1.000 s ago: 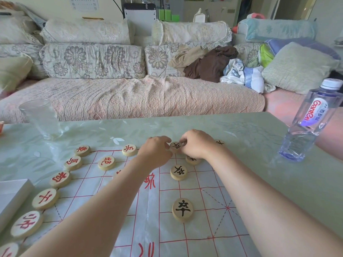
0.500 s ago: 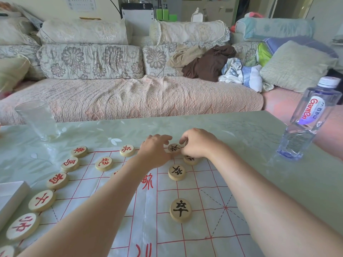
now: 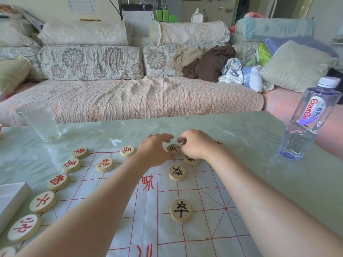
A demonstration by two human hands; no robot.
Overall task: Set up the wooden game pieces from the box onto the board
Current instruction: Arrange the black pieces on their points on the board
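Fingers (image 3: 167, 136) on my left hand (image 3: 153, 152) and right hand (image 3: 197, 145) loosely curled, flanking black-marked piece (image 3: 173, 148) at far edge of board (image 3: 204, 229). Gripping or not: can't tell.

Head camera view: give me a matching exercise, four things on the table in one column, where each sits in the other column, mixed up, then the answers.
Things:
1. drinking glass
2. water bottle
3. white box
4. red-marked pieces

Places:
A. in a line along the left side of the board
B. far left of the table, beyond the board
C. right side of the table
D. nearest on the left, beside the board

Pairs: 1-B, 2-C, 3-D, 4-A
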